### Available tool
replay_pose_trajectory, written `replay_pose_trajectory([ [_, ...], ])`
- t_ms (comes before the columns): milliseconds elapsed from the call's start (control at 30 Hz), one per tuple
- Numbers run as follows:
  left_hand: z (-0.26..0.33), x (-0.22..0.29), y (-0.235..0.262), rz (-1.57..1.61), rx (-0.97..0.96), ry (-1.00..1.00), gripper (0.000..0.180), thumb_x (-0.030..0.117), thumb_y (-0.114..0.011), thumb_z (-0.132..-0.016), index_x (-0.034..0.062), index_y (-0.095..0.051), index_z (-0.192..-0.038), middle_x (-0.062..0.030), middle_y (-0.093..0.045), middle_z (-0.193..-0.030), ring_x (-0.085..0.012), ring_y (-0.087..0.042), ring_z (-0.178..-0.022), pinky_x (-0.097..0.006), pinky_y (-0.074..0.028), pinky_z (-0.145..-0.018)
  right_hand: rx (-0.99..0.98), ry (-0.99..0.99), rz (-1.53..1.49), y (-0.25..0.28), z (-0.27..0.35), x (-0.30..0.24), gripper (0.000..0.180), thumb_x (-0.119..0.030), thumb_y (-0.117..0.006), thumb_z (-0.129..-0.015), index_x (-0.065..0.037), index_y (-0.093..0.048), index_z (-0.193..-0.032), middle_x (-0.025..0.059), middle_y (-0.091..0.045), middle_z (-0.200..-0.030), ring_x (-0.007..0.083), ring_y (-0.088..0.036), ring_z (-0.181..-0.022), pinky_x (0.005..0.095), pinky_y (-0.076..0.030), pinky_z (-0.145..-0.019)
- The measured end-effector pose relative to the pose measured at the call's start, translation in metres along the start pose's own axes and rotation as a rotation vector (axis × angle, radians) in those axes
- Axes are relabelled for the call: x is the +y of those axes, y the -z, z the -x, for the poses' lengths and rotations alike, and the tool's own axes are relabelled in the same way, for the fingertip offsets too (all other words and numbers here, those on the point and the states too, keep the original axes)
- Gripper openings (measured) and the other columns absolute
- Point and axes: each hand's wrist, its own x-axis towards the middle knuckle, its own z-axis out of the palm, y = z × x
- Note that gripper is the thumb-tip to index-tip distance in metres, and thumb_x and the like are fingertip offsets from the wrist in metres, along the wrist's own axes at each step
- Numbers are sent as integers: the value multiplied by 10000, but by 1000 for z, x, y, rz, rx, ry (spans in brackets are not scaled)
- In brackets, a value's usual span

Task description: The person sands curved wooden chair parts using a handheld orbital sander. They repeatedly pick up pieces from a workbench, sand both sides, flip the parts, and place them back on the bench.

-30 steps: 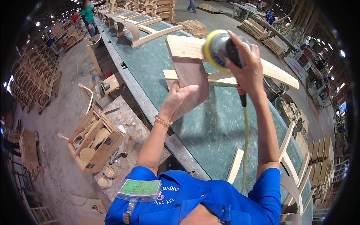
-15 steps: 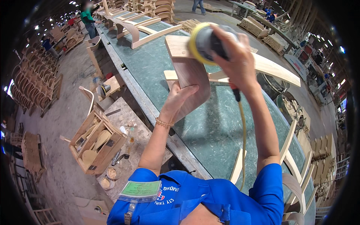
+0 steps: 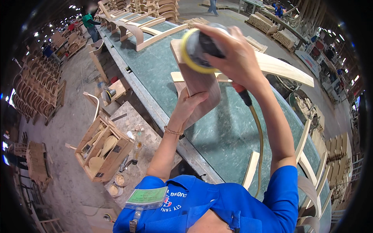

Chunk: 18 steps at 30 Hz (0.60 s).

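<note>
My right hand (image 3: 237, 54) grips a round orbital sander (image 3: 202, 50) with a yellow-rimmed pad. Its disc lies against the upper end of a curved wooden chair part (image 3: 202, 85), which has a pale end and a darker bent face. A yellow hose (image 3: 259, 143) runs from the sander's orange and black fitting down toward my body. My left hand (image 3: 189, 106) is wrapped round the edge of the curved part with the thumb on its face, holding it tilted above the green tabletop (image 3: 229, 136). Behind it, a pale wooden frame (image 3: 285, 69) lies on the table.
More curved chair frames (image 3: 151, 33) lie at the table's far end, and others (image 3: 311, 174) at the right. To the left stand a wooden tool box (image 3: 101, 149) and a low bench (image 3: 136, 155) with small pots. A person in green (image 3: 91, 27) is beside the table farther off.
The sander in my right hand has moved left and slightly down across the end of the curved part. My left hand keeps its hold, and the part has shifted only slightly.
</note>
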Motion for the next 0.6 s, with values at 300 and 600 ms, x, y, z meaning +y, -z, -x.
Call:
replay_pose_trajectory([
  [300, 13, 14, -15, 7, 47, 61, 346, 117, -639, -866, -9, -577, -1183, -29, -636, -1035, -91, -607, -912, -250, -495, -804, 30, 53, 86, -29, -42, -25, 642, -219, -713, -789, -442, -509, -1356, 162, -564, -992, 272, -624, -823, 380, -551, -700],
  [600, 14, 15, -20, -29, 68, 75, 455, 159, -666, -832, -17, -541, -1232, -64, -616, -1089, -123, -597, -980, -264, -481, -850, 18, -4, 34, -27, -40, -33, 649, -233, -744, -778, -433, -515, -1351, 153, -562, -985, 314, -630, -807, 394, -551, -700],
])
